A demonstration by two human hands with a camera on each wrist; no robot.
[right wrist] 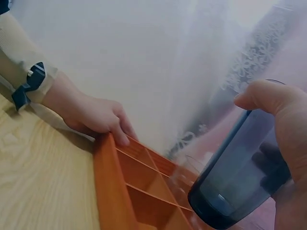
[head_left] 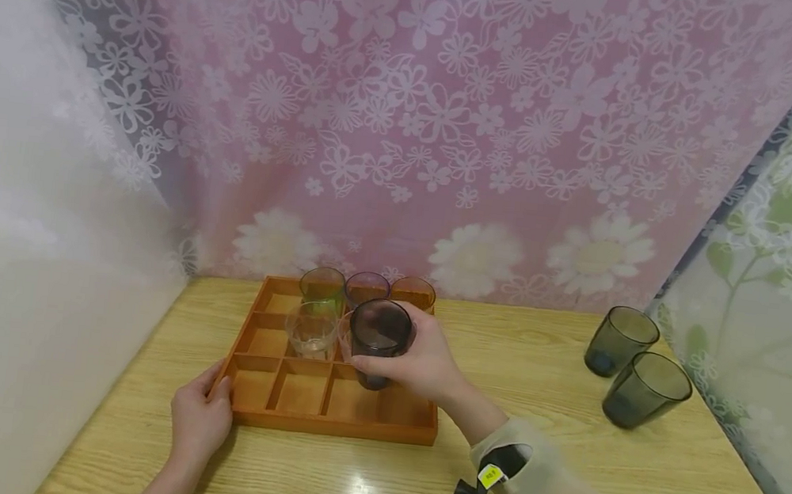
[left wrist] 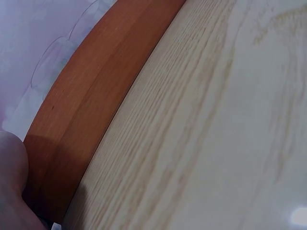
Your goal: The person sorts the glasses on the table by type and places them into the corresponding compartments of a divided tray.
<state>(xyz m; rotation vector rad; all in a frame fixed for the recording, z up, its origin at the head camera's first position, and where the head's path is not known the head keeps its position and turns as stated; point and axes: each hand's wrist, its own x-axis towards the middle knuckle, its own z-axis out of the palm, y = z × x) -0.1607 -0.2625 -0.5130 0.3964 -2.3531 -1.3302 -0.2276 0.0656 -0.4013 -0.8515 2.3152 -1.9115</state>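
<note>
My right hand (head_left: 421, 357) grips a dark grey drinking glass (head_left: 380, 341) near its rim and holds it over the front right part of the orange-brown wooden divided tray (head_left: 335, 428). In the right wrist view the glass (right wrist: 240, 167) is tilted, its base low over the compartments. My left hand (head_left: 203, 411) holds the tray's front left corner, thumb on the edge. Clear, green, purple and amber glasses stand in the tray: the clear glass (head_left: 311, 330) in the middle row, the green glass (head_left: 323, 288), purple glass (head_left: 368, 284) and amber glass (head_left: 415, 290) along the back.
Two more dark grey glasses, one farther back (head_left: 619, 340) and one nearer (head_left: 647, 390), stand at the right of the wooden table (head_left: 522, 354). A pink flowered curtain (head_left: 408, 121) hangs behind the table, with pale curtains at both sides.
</note>
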